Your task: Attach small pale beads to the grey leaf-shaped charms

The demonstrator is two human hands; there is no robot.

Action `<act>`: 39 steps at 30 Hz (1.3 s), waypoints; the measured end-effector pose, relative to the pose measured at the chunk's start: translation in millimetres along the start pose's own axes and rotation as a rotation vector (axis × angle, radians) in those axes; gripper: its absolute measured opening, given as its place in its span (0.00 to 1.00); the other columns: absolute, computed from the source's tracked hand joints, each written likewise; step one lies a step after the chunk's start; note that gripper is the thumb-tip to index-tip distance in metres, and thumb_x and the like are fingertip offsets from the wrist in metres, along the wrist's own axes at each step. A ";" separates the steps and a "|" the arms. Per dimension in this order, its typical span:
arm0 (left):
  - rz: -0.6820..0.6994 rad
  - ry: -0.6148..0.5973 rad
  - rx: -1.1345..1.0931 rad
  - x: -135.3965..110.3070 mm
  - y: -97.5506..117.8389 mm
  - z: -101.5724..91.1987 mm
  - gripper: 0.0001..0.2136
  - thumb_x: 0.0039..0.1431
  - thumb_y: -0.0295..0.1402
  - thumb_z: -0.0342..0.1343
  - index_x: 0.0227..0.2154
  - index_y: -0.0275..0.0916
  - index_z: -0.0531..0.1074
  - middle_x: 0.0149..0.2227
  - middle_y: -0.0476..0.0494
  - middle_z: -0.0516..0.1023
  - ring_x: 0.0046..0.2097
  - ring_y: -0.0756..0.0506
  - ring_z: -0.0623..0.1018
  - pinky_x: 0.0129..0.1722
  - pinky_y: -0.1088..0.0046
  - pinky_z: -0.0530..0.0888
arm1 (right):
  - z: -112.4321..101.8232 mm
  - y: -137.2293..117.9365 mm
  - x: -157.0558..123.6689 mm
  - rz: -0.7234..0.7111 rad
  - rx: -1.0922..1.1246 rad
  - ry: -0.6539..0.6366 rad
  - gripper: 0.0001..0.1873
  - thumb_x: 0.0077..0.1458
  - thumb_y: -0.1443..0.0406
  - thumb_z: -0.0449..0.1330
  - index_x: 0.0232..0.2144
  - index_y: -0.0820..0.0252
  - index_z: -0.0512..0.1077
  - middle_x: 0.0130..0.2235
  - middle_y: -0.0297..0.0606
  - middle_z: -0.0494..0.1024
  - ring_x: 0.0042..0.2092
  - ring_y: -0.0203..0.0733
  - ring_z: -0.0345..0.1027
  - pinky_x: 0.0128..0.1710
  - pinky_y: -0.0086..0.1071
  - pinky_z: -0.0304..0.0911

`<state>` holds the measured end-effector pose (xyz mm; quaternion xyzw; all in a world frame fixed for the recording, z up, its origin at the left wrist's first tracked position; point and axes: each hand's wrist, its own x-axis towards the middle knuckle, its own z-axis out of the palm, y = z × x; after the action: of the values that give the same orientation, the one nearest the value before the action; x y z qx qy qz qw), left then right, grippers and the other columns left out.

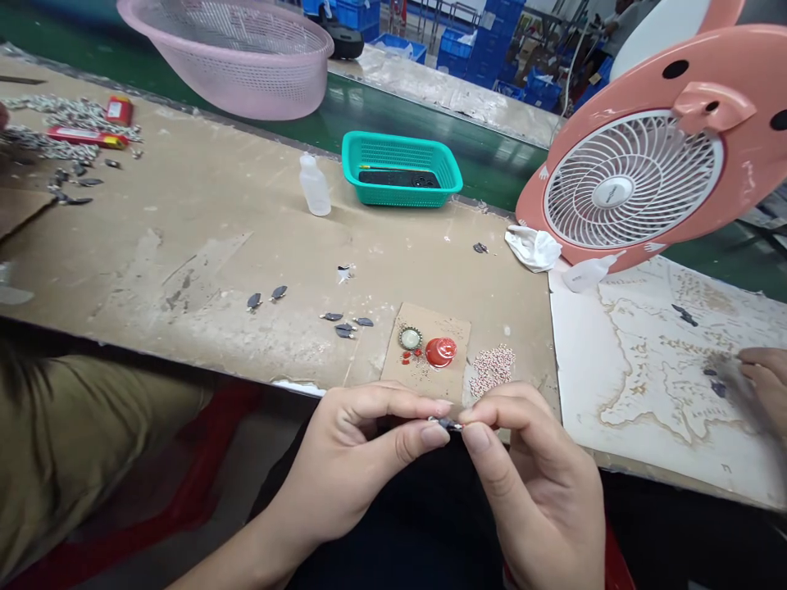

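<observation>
My left hand (pixel 362 459) and my right hand (pixel 534 475) meet just below the table's front edge. Both pinch one tiny dark metal piece (pixel 448 424) between thumbs and forefingers. Right above them on a small cardboard square (pixel 455 373) lie a red cap (pixel 441 351), a round bottle cap holding pale stuff (pixel 410 337) and a few red drops. A heap of small pinkish beads (pixel 492 367) lies beside the square. Several dark leaf-shaped pieces (pixel 344 324) are scattered on the table to the left.
A teal basket (pixel 399 168) holding a phone, a small plastic bottle (pixel 314 186) and a pink basket (pixel 239 53) stand further back. A pink fan (pixel 652 156) stands at the right above a crumpled tissue (pixel 534 247). Another person's hand (pixel 762 381) works at far right; someone in olive clothes (pixel 74 442) sits left.
</observation>
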<state>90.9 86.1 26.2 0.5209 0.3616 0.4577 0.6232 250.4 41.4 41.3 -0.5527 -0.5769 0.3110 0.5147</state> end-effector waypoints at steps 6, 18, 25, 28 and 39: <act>0.006 -0.003 0.002 0.5 1.3 1.5 0.14 0.53 0.20 0.66 0.34 0.50 0.84 0.33 0.51 0.85 0.35 0.50 0.84 0.37 0.82 0.81 | -0.4 1.6 -2.2 -0.042 -0.048 0.000 0.07 0.60 0.70 0.60 0.36 0.52 0.74 0.33 0.32 0.73 0.36 0.39 0.68 0.33 0.32 0.63; 0.016 0.003 0.008 0.8 1.7 4.1 0.14 0.53 0.20 0.66 0.34 0.50 0.84 0.33 0.54 0.86 0.35 0.53 0.83 0.38 0.87 0.79 | -0.9 2.0 -2.2 -0.072 -0.092 0.007 0.07 0.60 0.71 0.59 0.35 0.53 0.73 0.33 0.32 0.73 0.35 0.38 0.68 0.33 0.32 0.64; 0.032 0.013 -0.005 0.9 1.8 5.8 0.15 0.52 0.19 0.65 0.34 0.50 0.84 0.34 0.54 0.86 0.36 0.53 0.84 0.38 0.89 0.79 | -1.1 1.5 -2.0 -0.107 -0.148 0.018 0.08 0.59 0.72 0.60 0.36 0.52 0.73 0.33 0.31 0.75 0.36 0.38 0.68 0.35 0.33 0.64; 0.037 0.027 -0.003 -0.7 0.5 6.2 0.15 0.52 0.19 0.66 0.33 0.50 0.84 0.33 0.54 0.86 0.35 0.53 0.84 0.38 0.89 0.79 | -2.4 0.6 -2.3 -0.133 -0.173 0.017 0.08 0.59 0.73 0.59 0.36 0.53 0.73 0.33 0.31 0.75 0.36 0.38 0.68 0.35 0.34 0.64; 0.067 0.071 0.027 -2.1 1.1 10.9 0.13 0.51 0.19 0.67 0.32 0.46 0.85 0.31 0.51 0.85 0.32 0.52 0.83 0.34 0.87 0.79 | -2.4 3.5 0.0 -0.189 -0.185 0.006 0.07 0.59 0.74 0.60 0.34 0.58 0.74 0.32 0.31 0.76 0.35 0.36 0.68 0.34 0.32 0.64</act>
<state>100.2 80.7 29.4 0.5246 0.3719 0.4916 0.5872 253.7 41.5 38.7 -0.5419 -0.6511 0.2049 0.4903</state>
